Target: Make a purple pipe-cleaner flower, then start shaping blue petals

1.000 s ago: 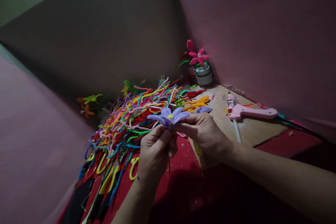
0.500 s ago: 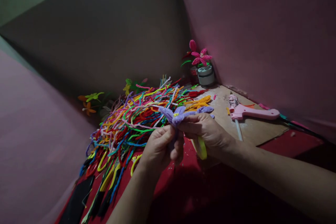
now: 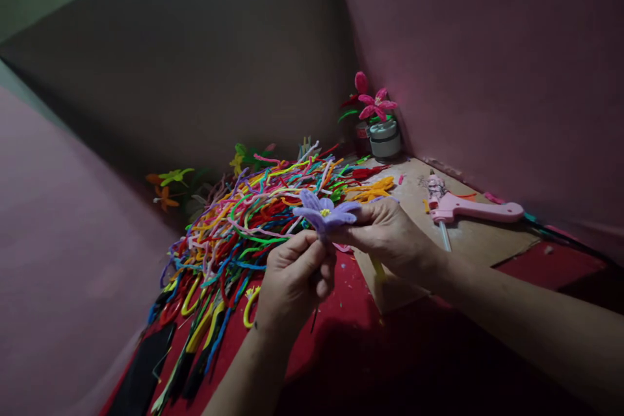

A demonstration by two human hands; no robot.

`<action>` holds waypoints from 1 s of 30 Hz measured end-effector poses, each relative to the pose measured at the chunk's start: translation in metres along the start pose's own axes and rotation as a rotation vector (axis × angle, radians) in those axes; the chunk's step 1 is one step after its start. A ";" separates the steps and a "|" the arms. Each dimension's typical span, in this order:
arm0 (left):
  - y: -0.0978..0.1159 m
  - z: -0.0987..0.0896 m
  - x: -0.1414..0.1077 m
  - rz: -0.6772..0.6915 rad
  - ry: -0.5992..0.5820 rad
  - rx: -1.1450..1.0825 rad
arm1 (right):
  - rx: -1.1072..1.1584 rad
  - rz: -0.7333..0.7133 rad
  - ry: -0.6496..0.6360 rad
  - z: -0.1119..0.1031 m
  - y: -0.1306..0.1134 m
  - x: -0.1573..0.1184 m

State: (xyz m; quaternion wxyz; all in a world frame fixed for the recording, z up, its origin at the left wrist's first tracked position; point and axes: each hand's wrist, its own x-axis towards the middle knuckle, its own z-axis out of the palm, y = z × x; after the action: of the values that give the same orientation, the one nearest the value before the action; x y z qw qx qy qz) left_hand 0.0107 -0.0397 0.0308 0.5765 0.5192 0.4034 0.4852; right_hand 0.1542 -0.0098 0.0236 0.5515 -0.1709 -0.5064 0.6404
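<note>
A purple pipe-cleaner flower with a yellow centre is held between both hands, petals spread and facing up. My left hand is closed around its base from below; a thin dark stem end shows under the fist. My right hand pinches the flower at its right side, thumb and forefinger by a petal. Something yellow, mostly hidden, shows beneath the right hand. Behind the flower lies a heap of coloured pipe cleaners, and orange petals rest just past the right hand.
A pink glue gun lies on a brown board at right. A small pot with a pink flower stands in the corner. Yellow-handled pliers and a black phone-like slab lie at left on the red surface.
The flower has turned and its petals are spread wider and more visible. My right hand has shifted slightly; the yellow loop beneath it is now mostly hidden.
</note>
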 end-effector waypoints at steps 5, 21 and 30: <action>-0.005 -0.007 0.005 -0.181 -0.247 -0.318 | 0.123 0.072 -0.102 -0.004 0.006 0.000; -0.009 0.003 -0.001 0.418 0.280 0.640 | 0.041 0.008 0.074 0.011 0.007 0.000; -0.006 -0.003 0.007 0.079 0.002 -0.046 | 0.027 0.031 0.002 -0.005 0.013 0.005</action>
State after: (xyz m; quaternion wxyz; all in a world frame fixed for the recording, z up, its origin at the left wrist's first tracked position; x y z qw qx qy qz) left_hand 0.0106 -0.0320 0.0246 0.5681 0.5209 0.3721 0.5172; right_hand 0.1498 -0.0015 0.0125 0.5445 -0.1719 -0.4943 0.6555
